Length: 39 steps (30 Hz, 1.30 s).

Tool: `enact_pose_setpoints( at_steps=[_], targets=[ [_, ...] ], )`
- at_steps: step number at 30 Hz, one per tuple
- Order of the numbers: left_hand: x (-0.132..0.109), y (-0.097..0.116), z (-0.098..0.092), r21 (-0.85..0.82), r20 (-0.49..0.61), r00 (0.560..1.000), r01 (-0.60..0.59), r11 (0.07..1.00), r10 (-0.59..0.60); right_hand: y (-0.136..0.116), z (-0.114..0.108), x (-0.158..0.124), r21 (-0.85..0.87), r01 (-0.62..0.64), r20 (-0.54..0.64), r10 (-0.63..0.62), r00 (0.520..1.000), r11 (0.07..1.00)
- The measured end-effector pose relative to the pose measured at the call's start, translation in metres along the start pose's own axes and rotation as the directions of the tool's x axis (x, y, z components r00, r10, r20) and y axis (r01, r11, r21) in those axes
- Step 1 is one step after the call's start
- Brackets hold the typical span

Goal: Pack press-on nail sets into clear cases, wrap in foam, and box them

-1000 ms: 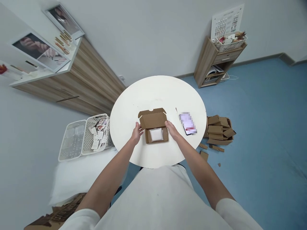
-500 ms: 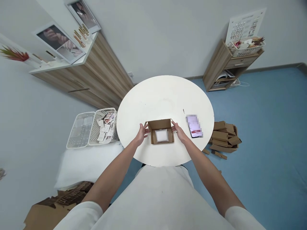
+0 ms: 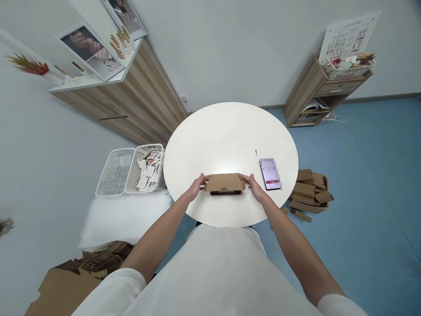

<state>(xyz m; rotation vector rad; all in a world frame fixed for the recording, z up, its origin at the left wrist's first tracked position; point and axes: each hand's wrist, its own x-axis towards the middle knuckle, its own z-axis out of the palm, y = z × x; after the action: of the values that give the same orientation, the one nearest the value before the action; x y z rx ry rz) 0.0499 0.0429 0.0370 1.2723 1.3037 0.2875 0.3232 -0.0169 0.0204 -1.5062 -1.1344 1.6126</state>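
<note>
A small brown cardboard box (image 3: 224,183) lies on the round white table (image 3: 226,136) near its front edge, its lid folded down over the top. My left hand (image 3: 198,186) grips the box's left end, fingers curled over the lid. My right hand (image 3: 254,184) grips the right end the same way. The white packet that lay in the box is hidden under the lid.
A phone (image 3: 270,174) lies on the table right of the box. Two white baskets (image 3: 131,170), one with several packets, stand at the left. A pile of flat brown boxes (image 3: 311,190) lies on the blue floor at the right. Wooden cabinets line the wall.
The box's lid, upright one second ago, has come down over the white packet. Both hands moved from the box's sides onto the lid's ends. The camera view shifted slightly.
</note>
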Motion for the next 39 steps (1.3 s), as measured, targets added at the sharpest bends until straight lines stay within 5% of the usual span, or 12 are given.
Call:
enact_pose_setpoints(
  at_steps=[7,12,18,29,39],
  targets=[
    [-0.006,-0.018,0.019,0.131,-0.228,0.973,-0.01,0.991,0.04,0.019,0.014,-0.012,-0.251,0.151,-0.118,-0.185,0.976,0.956],
    [-0.013,-0.03,0.03,0.358,-0.202,0.966,-0.083,0.93,0.164,0.024,0.029,-0.022,-0.513,0.066,-0.095,-0.133,0.987,0.856],
    [-0.014,-0.035,0.035,0.549,-0.177,0.957,-0.097,0.83,0.229,0.034,0.038,-0.019,-0.622,-0.011,-0.124,-0.085,0.989,0.783],
    [-0.034,-0.054,0.029,0.427,-0.164,0.968,-0.102,0.898,0.188,0.045,0.032,-0.043,-0.665,0.066,-0.114,-0.188,0.976,0.744],
    [-0.042,-0.055,0.047,0.426,-0.135,0.952,-0.195,0.884,0.276,0.049,0.045,-0.05,-0.677,0.078,-0.067,-0.167,0.984,0.732]
  ],
)
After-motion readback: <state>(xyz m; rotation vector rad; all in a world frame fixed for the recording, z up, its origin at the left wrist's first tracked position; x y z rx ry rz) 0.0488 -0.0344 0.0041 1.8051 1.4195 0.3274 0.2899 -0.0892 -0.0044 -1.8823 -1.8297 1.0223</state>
